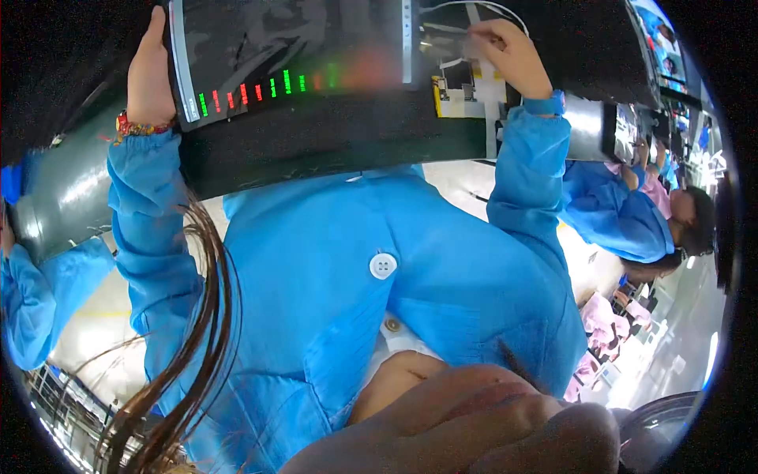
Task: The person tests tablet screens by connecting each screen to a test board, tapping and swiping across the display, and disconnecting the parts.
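A dark flat panel (292, 47) with pale strips along its sides and rows of small red and green marks lies at the top of the head view. Along its left edge rests my left hand (150, 79), a finger stretched out and the other fingers mostly hidden. To the panel's right, my right hand (509, 59) is closed in a pinch over a small board with yellow edging (458, 96). Whatever sits between those fingertips is too small to make out. A white cable (482, 6) curves above this hand.
The dark green worktop (332, 150) ends in front of my body. On the right sits a person in a blue jacket (624, 209), with others in pink farther off. At the far left another blue sleeve (59, 288) shows. Long hair hangs beside my left arm.
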A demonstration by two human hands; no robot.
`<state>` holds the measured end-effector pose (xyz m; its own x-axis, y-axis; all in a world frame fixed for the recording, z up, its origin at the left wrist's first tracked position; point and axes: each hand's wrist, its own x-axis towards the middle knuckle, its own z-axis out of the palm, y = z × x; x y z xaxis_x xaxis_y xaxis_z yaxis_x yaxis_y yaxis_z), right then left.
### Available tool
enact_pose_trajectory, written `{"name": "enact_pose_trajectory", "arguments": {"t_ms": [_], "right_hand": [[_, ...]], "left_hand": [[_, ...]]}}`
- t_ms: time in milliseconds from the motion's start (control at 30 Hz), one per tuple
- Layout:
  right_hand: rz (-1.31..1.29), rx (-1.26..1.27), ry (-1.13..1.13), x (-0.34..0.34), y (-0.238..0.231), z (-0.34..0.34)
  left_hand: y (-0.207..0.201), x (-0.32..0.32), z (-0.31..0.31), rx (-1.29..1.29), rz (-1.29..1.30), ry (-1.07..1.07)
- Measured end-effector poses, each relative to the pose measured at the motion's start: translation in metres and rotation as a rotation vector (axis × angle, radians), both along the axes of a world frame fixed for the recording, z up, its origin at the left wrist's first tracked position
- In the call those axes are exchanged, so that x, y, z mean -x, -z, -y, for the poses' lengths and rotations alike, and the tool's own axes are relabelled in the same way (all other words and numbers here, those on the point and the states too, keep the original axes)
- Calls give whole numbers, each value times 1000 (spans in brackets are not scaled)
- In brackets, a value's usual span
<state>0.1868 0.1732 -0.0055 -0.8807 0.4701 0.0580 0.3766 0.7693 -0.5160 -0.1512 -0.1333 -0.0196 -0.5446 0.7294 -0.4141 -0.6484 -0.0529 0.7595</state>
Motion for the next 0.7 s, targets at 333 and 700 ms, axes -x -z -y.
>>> {"name": "enact_pose_trajectory", "arguments": {"t_ms": [333, 700], "right_hand": [[34, -165, -44, 18, -22, -3], [92, -95, -40, 21, -19, -11]], "left_hand": [[-1, -2, -4, 92, -77, -85], [7, 7, 0, 5, -53, 4]]}}
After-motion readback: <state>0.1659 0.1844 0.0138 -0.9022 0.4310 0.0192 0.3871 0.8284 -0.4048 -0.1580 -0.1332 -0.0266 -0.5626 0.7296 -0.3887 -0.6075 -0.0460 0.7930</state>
